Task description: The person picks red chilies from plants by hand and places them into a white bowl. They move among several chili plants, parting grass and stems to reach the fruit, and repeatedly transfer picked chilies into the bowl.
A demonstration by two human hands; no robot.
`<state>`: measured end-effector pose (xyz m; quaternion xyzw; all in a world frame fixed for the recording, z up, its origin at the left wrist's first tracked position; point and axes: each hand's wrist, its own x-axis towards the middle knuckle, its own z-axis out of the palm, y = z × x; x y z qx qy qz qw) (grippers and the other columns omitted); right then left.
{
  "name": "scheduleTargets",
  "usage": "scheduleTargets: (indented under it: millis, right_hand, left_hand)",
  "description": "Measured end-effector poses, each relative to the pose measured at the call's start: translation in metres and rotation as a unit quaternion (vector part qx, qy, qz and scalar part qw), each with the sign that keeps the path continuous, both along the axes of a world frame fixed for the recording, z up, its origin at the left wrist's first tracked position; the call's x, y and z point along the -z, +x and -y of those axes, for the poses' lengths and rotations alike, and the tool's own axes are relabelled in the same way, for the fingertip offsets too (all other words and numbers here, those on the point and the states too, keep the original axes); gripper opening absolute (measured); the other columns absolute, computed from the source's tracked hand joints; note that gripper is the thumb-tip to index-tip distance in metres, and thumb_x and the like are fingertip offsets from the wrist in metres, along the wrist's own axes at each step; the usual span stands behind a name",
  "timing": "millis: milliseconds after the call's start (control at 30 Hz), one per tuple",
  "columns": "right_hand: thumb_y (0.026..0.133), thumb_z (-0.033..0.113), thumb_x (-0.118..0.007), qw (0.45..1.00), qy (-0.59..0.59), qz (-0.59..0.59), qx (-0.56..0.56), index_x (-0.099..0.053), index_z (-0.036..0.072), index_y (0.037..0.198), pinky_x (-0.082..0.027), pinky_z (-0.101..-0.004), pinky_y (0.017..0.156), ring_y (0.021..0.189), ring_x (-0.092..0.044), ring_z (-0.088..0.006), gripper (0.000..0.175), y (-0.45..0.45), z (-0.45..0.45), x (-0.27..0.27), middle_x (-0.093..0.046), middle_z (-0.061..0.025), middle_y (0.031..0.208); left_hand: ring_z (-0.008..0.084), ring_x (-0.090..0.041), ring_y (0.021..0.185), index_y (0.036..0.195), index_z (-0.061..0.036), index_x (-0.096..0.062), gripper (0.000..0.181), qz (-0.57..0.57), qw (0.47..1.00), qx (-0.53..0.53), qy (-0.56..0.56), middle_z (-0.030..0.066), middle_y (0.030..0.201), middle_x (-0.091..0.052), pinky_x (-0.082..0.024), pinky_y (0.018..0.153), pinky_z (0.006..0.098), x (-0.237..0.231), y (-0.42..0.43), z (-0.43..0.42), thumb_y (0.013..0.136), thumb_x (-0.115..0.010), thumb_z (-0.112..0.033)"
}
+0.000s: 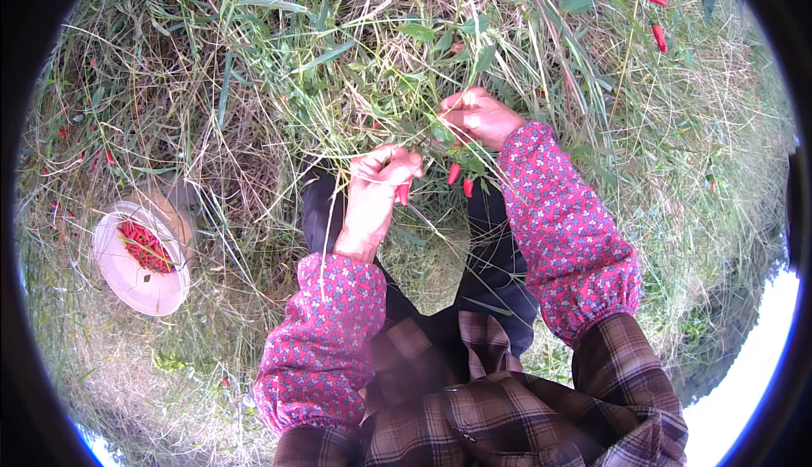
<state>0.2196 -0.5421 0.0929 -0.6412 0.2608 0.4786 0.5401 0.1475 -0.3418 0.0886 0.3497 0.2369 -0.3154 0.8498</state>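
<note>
My left hand [379,172] is closed around a red chili pepper [404,191], which pokes out below its fingers. To its upper right, my right hand [480,117] pinches thin green stems of a chili plant [472,164]. Two red chili peppers [453,174] hang from the plant just below and between the hands. Grass blades cross in front of both hands, so the exact fingertip contact is partly hidden. Flowered pink sleeve covers reach both wrists.
A white plastic bucket [143,288] holding many red chilies [146,248] stands in the grass at left. More red chilies [659,39] show at the upper right, and small ones among the grass at far left. Tall tangled grass [254,73] surrounds my dark-trousered legs.
</note>
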Motion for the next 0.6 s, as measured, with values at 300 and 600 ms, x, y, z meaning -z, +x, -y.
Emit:
scheduleTargets:
  millis: [300,600]
  right_hand:
    - [0.080,0.012,-0.059,0.993,0.083,-0.015,0.084,-0.056,0.000,0.089,-0.047,-0.0213,0.052,0.061,-0.057,-0.0086,0.015,-0.010,0.002,0.014,-0.059,-0.0033,0.074]
    - [0.083,0.016,-0.055,0.994,0.096,0.006,0.041,-0.059,0.001,0.081,-0.043,-0.0217,0.048,0.061,-0.057,-0.0088,0.015,-0.017,-0.002,0.017,-0.061,-0.0037,0.071]
  left_hand:
    - [0.0064,-0.042,0.053,0.093,-0.0032,-0.052,0.012,-0.087,0.992,-0.011,-0.085,0.0025,0.073,-0.050,-0.030,0.043,0.0163,-0.005,-0.035,0.005,0.090,-0.044,-0.011]
    - [-0.0004,-0.032,0.050,0.073,-0.0050,-0.058,0.015,0.094,0.979,0.127,0.129,-0.0082,0.060,-0.047,-0.027,0.046,0.0177,0.002,-0.018,0.034,0.085,-0.051,-0.012]
